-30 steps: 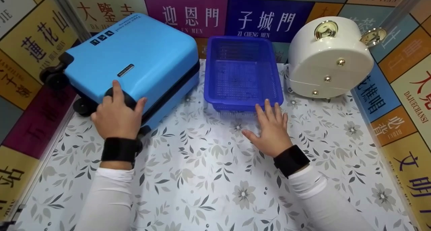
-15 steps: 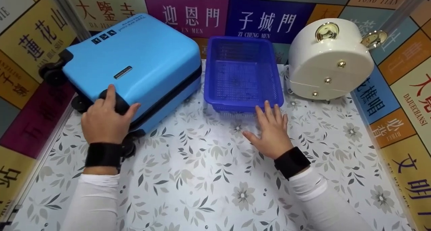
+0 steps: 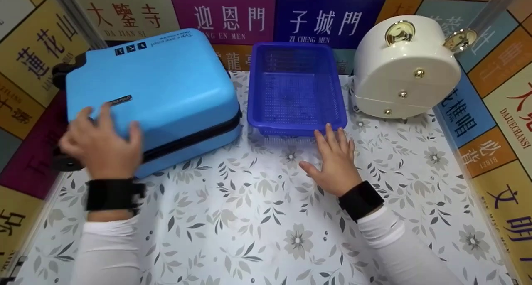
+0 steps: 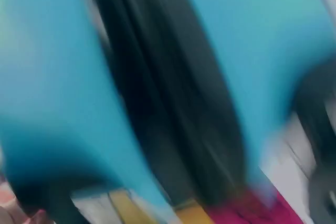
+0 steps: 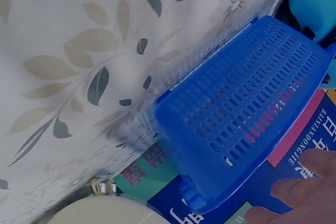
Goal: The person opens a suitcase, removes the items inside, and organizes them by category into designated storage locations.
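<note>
A light blue wheeled suitcase [image 3: 166, 77] lies on its side at the left, its black seam facing front. My left hand [image 3: 108, 146] is over its near left corner, fingers spread and slightly bent on the shell. Blurred in the left wrist view are the suitcase's blue shell [image 4: 47, 77], its black seam [image 4: 168, 87] and a dark wheel [image 4: 320, 192]. My right hand [image 3: 336, 164] has its fingers spread, fingertips right at the front rim of a blue plastic basket [image 3: 291, 131]. In the right wrist view, fingers [image 5: 302, 195] show beside the slotted basket [image 5: 236, 103].
A white rounded case [image 3: 405, 73] with gold knobs and two round gold pieces stands at the back right. Panels with large characters [image 3: 328, 21] wall in the back and both sides. The tabletop [image 3: 249, 218] has a flower and leaf print.
The suitcase has turned, its near left end swinging further left and its front side now facing forward more squarely. My left hand moved left with that corner. My right hand stayed put.
</note>
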Action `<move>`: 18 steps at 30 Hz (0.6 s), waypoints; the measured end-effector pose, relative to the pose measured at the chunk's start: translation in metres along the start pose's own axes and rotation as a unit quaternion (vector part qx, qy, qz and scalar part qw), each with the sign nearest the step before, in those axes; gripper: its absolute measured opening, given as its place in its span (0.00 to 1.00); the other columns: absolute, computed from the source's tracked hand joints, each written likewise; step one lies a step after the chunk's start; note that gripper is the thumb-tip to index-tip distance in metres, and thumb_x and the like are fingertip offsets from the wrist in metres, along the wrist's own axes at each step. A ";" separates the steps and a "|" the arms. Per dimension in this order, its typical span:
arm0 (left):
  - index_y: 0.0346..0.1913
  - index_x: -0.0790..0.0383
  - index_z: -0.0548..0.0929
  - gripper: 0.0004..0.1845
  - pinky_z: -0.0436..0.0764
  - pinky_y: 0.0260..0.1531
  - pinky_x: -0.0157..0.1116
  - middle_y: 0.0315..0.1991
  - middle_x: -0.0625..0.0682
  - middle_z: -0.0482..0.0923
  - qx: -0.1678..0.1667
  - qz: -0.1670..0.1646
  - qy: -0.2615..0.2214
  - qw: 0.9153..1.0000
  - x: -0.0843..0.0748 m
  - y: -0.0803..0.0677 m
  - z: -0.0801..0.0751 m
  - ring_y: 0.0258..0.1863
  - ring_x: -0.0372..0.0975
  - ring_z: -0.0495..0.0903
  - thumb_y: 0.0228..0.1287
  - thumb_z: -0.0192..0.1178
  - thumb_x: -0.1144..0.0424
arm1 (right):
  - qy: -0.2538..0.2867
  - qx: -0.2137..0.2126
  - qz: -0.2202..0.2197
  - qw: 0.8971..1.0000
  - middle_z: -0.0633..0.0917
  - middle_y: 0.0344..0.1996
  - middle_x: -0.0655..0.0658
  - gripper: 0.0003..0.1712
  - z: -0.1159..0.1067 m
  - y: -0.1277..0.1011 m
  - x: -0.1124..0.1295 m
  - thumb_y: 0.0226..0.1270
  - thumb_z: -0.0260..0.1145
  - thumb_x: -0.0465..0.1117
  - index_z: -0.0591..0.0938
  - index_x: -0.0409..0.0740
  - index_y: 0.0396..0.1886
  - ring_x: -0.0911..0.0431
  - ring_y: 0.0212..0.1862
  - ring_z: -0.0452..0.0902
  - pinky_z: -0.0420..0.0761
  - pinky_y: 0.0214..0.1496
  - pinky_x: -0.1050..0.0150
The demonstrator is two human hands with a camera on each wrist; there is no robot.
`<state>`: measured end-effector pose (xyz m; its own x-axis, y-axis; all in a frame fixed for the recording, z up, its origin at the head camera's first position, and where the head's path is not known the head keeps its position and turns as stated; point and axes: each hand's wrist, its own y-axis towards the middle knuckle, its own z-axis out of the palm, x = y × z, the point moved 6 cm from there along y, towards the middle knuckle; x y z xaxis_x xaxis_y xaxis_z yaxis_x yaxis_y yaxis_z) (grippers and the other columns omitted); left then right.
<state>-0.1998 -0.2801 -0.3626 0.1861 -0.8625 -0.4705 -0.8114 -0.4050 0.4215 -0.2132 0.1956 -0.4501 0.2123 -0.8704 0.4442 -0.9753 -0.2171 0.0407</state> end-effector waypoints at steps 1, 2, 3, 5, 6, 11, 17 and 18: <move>0.77 0.54 0.72 0.38 0.43 0.76 0.66 0.78 0.65 0.61 0.022 0.020 -0.001 1.000 -0.024 -0.002 0.010 0.78 0.60 0.58 0.72 0.59 0.37 | -0.001 0.000 -0.002 1.000 0.42 0.86 0.34 0.56 0.000 0.001 0.002 0.71 0.68 0.63 0.55 0.42 0.86 0.31 0.85 0.29 0.29 0.82 0.28; 0.77 0.53 0.71 0.40 0.42 0.77 0.67 0.80 0.64 0.59 0.049 0.045 0.002 0.998 -0.048 -0.003 0.022 0.80 0.60 0.57 0.69 0.61 0.34 | -0.001 -0.001 -0.005 1.000 0.43 0.86 0.34 0.56 0.000 0.001 0.005 0.71 0.68 0.63 0.55 0.42 0.86 0.31 0.85 0.30 0.29 0.81 0.28; 0.77 0.52 0.71 0.43 0.42 0.77 0.69 0.81 0.64 0.58 0.073 0.066 0.009 0.995 -0.072 -0.003 0.035 0.81 0.60 0.56 0.67 0.63 0.32 | -0.002 -0.001 -0.007 1.000 0.43 0.86 0.34 0.56 0.001 0.002 0.007 0.71 0.68 0.63 0.55 0.42 0.86 0.31 0.85 0.30 0.30 0.81 0.27; 0.80 0.50 0.66 0.50 0.41 0.77 0.72 0.83 0.64 0.54 0.116 0.080 0.033 0.989 -0.111 -0.002 0.061 0.83 0.62 0.52 0.62 0.62 0.25 | -0.006 -0.003 -0.012 1.000 0.44 0.86 0.34 0.55 0.000 0.003 0.012 0.71 0.68 0.63 0.56 0.42 0.86 0.30 0.85 0.31 0.32 0.81 0.26; 0.82 0.48 0.63 0.53 0.40 0.77 0.73 0.84 0.64 0.51 0.132 0.074 0.053 0.987 -0.125 0.001 0.072 0.83 0.62 0.49 0.61 0.59 0.22 | -0.008 -0.004 -0.014 1.000 0.44 0.86 0.34 0.55 0.000 0.003 0.014 0.71 0.68 0.63 0.56 0.42 0.86 0.30 0.85 0.32 0.33 0.81 0.26; 0.87 0.50 0.51 0.62 0.38 0.78 0.71 0.86 0.63 0.46 0.141 0.003 0.142 0.980 -0.155 0.008 0.113 0.86 0.61 0.42 0.59 0.54 0.16 | -0.012 0.004 -0.009 1.000 0.44 0.86 0.35 0.55 0.003 0.005 0.018 0.71 0.68 0.64 0.56 0.42 0.86 0.31 0.85 0.31 0.32 0.81 0.27; 0.85 0.50 0.56 0.48 0.50 0.78 0.68 0.84 0.63 0.54 0.123 0.048 0.184 0.974 -0.178 0.013 0.132 0.83 0.62 0.51 0.71 0.57 0.32 | -0.013 0.012 -0.001 1.000 0.42 0.87 0.38 0.55 0.001 0.011 0.022 0.71 0.67 0.65 0.55 0.44 0.86 0.33 0.86 0.29 0.30 0.83 0.30; 0.85 0.48 0.56 0.46 0.51 0.78 0.68 0.84 0.64 0.53 0.133 0.058 0.191 0.971 -0.182 0.015 0.134 0.83 0.63 0.52 0.72 0.56 0.33 | -0.011 0.012 0.000 1.000 0.42 0.87 0.38 0.56 0.000 0.013 0.023 0.71 0.67 0.65 0.55 0.44 0.86 0.34 0.86 0.28 0.30 0.83 0.30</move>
<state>-0.3203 -0.0888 -0.3746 0.2359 -0.9676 -0.0894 -0.9439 -0.2501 0.2157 -0.2206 0.1731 -0.4399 0.2146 -0.8798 0.4241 -0.9734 -0.2284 0.0188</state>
